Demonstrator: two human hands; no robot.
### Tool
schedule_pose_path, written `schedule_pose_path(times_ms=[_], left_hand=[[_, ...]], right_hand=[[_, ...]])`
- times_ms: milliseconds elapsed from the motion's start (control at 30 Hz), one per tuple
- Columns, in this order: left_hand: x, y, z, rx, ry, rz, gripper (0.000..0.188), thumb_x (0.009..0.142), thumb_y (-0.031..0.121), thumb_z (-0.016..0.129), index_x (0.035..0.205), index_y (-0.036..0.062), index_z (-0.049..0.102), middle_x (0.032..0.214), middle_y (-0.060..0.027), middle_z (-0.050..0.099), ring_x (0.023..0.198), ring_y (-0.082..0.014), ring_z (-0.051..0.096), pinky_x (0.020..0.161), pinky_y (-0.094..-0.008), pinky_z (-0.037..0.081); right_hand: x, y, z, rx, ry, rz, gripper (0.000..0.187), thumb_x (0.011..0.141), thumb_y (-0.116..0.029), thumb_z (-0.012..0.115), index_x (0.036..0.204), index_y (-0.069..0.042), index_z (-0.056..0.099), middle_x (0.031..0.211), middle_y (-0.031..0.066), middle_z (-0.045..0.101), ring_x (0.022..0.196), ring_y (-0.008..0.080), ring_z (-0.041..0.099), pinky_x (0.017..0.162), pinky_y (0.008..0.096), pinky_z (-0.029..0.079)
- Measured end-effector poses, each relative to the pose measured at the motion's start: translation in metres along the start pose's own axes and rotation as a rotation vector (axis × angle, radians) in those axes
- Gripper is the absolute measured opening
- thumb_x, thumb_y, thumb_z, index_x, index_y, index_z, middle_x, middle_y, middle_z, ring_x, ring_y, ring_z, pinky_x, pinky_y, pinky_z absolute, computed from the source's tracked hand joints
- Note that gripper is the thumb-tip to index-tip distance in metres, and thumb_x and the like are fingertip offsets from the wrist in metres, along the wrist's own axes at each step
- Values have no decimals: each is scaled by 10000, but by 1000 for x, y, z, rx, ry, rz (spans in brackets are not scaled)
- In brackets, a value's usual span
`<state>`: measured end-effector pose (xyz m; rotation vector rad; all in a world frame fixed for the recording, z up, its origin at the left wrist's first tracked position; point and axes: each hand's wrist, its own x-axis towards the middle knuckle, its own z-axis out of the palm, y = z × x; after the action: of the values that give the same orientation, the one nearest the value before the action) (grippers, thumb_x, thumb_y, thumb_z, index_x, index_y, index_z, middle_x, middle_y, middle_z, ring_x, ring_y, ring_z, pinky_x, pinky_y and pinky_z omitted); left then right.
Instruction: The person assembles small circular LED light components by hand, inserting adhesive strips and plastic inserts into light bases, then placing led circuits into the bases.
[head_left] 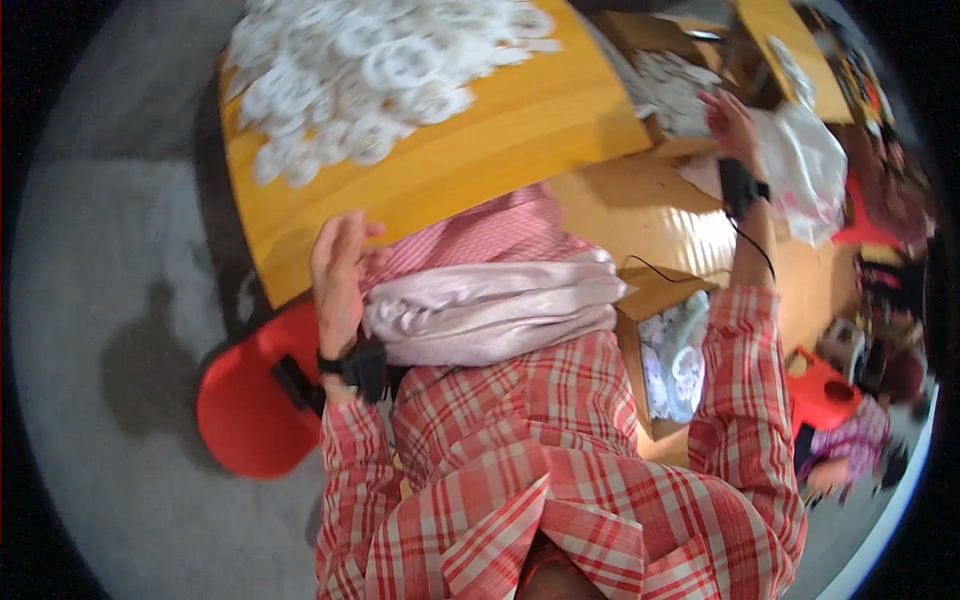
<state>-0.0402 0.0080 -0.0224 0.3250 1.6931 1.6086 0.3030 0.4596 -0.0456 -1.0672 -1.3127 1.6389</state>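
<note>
My left hand (340, 268) is raised at the near left edge of a yellow wooden table (540, 135). Its fingers are somewhat apart and nothing shows in them. A heap of round white pieces (370, 75), many ring-like, covers the table's far part; their exact kind is hard to make out. Off to the right, my right hand (733, 125) reaches toward an open cardboard box (655, 130) of similar white pieces (678, 90). Those fingers are spread, with no object visible between them. A folded pale pink cloth (490, 312) lies across my lap.
A red stool (258, 405) stands by my left forearm. Beside my right forearm is a clear plastic bag (808, 175); lower down sits a box with a light blue bag (685, 365). A thin black cable (752, 245) hangs from my right wrist. A person (850, 445) is at far right.
</note>
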Motion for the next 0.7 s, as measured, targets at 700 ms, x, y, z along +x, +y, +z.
schedule_pose_path(times_ms=[700], left_hand=[[123,8,-64,1328,204,628,287,773,242,663,1015,92,631,968,-148,605,945,-297,548,848,-397,392]], right_hand=[[-114,52,255,-953,-485,-569,271,845,-197,589,1090,-82,587,878,119,592,776,226,587,719,315,478]])
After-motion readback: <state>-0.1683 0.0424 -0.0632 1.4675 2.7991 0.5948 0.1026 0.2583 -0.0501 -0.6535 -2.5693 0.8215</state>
